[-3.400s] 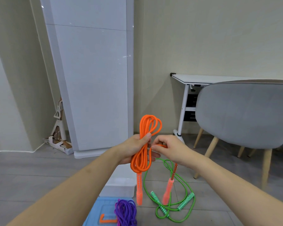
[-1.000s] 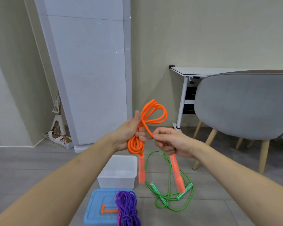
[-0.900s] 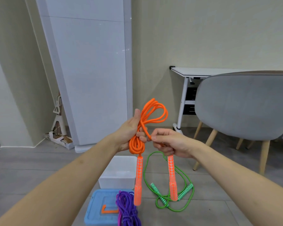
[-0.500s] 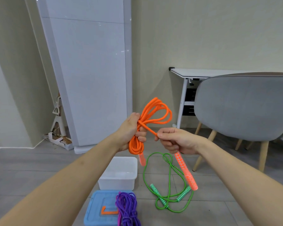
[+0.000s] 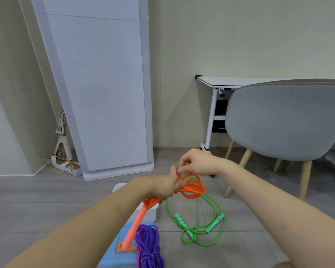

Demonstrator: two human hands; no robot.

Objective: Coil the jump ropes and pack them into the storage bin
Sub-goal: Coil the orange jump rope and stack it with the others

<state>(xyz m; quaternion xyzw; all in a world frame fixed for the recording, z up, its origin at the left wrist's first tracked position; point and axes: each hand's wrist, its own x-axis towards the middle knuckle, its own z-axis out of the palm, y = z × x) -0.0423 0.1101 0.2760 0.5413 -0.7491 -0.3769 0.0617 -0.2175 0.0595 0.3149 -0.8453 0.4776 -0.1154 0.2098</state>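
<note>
The orange jump rope (image 5: 191, 187) sits at the middle of the view, bunched into a coil and held in the air above the floor (image 5: 37, 206). The left hand (image 5: 165, 185) grips the coil's waist, fingers curled round the gathered strands; loops fan out toward 3 o'clock from the fist, and an orange patterned handle (image 5: 136, 222) hangs down toward 7 o'clock. The right hand (image 5: 196, 162), just at 1 o'clock of the left, has its fingers (image 5: 179, 169) bent down and pinched narrow at the top of the loops; whether they actually hold a strand I cannot tell.

Below the left hand, partly hidden by the forearm, stands a white storage bin (image 5: 152, 212) on the floor. At 6 o'clock of it lies a blue lid (image 5: 112, 256) with an orange clasp, and on the lid's right edge rests a coiled purple jump rope (image 5: 148, 246). At 4 o'clock of the orange coil a green jump rope (image 5: 197, 219) lies loose on the floor, its two green-and-white handles crossing inside its loops.

Farther out, a grey chair (image 5: 282, 120) on wooden legs stands at 3 o'clock, a white surface (image 5: 230, 82) behind it, and a tall pale cabinet (image 5: 103, 84) at 11 o'clock.
</note>
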